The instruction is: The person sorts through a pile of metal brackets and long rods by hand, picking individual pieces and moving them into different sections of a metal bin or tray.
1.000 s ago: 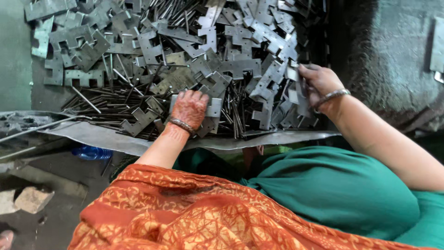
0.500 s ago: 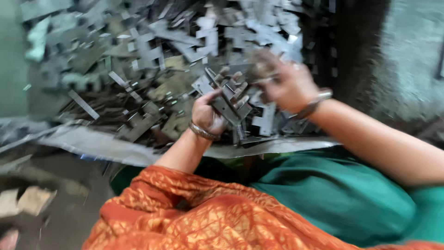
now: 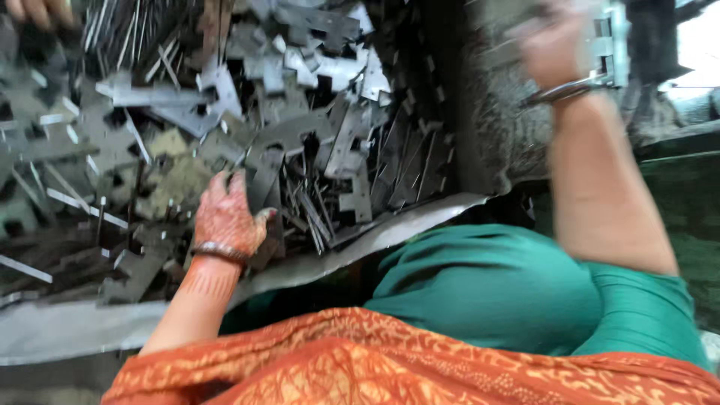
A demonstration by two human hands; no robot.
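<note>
Left hand (image 3: 225,217) lies palm down on the heap of grey stamped metal pieces (image 3: 285,142), fingers spread and partly curled over one flat notched piece (image 3: 262,180) at the near edge of the heap. Whether it actually grips that piece: cannot tell; the picture is blurred. Reddish patterning on the back of the hand, a bangle (image 3: 217,252) at the wrist.

Right hand (image 3: 551,45) is raised at upper right, well apart from the left and clear of the heap. It is closed around a pale metal bracket (image 3: 611,41) with cut-out slots, which stands up just beside the fingers. Heavy motion blur here. A metal bangle (image 3: 559,92) sits on this wrist.

Heap contents: flat plates with notches and square cut-outs, mixed with thin rods or strips (image 3: 307,214) lying crosswise; pieces overlap at all angles. No bin wall visible; the heap rests on a bent sheet of grey metal (image 3: 390,232) whose curved edge runs from lower left to centre right, just beside the person's lap.

Lap: green cloth (image 3: 495,292), with orange patterned cloth (image 3: 337,360) across the bottom of the frame.

At top left, fingertips of another hand (image 3: 37,9) at the frame edge, over the heap.

Surroundings: rough dark wall or ground (image 3: 495,135) right of the heap; bright patch at top right corner.
</note>
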